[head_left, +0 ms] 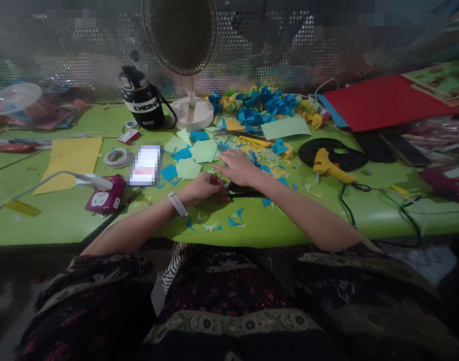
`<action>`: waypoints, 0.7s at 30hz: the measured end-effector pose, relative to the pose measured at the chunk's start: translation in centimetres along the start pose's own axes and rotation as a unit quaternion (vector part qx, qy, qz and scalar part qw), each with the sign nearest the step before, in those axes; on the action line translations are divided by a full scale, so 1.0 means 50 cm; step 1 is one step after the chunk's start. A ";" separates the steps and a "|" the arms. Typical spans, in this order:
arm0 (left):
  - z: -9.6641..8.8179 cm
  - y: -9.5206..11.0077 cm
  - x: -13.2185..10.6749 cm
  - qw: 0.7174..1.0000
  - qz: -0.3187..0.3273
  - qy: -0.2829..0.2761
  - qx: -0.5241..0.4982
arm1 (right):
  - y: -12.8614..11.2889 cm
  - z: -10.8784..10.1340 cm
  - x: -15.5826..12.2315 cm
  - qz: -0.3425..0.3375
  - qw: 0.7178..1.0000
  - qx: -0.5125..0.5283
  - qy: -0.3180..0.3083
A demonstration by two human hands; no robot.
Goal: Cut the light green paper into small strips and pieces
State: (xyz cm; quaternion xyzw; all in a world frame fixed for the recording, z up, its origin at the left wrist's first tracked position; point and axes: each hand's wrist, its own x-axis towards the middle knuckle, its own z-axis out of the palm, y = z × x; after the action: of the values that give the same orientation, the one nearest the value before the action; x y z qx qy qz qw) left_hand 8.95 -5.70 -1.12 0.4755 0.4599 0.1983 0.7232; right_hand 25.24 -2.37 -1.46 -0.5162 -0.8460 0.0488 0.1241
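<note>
My left hand rests on the green table with its fingers curled, next to a dark object that looks like scissors; I cannot make out whether it grips anything. A white band sits on that wrist. My right hand lies flat, fingers stretched, over a scatter of small blue, yellow and green paper scraps. Light green paper squares and blue squares lie just left of it.
A yellow glue gun lies on a black disc to the right, its cable trailing over the table edge. A black jug, a fan base, a tape roll, a yellow sheet, folded paper shapes and red card lie behind.
</note>
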 end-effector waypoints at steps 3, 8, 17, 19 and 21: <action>-0.001 -0.002 0.002 1.000 0.003 -0.011 0.002 | 0.002 0.002 0.001 -0.004 1.000 0.003 0.001; -0.002 -0.002 0.000 1.000 0.006 -0.007 0.005 | 0.003 0.003 0.002 -0.007 1.000 -0.006 0.000; -0.002 -0.004 0.000 1.000 0.013 -0.017 0.010 | -0.008 -0.004 0.001 -0.005 0.999 -0.029 -0.020; -0.009 0.002 -0.003 0.999 0.012 -0.019 0.036 | -0.012 -0.008 0.000 -0.003 0.999 -0.039 -0.027; -0.025 0.016 -0.007 0.995 0.033 0.001 0.098 | -0.015 -0.012 -0.001 -0.003 0.998 -0.047 -0.030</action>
State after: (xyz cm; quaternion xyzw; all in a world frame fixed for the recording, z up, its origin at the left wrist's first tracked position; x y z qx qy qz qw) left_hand 7.84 -4.98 -0.42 0.5587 0.4625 0.1763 0.6655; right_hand 24.76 -2.81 -0.73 -0.5175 -0.8521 0.0246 0.0741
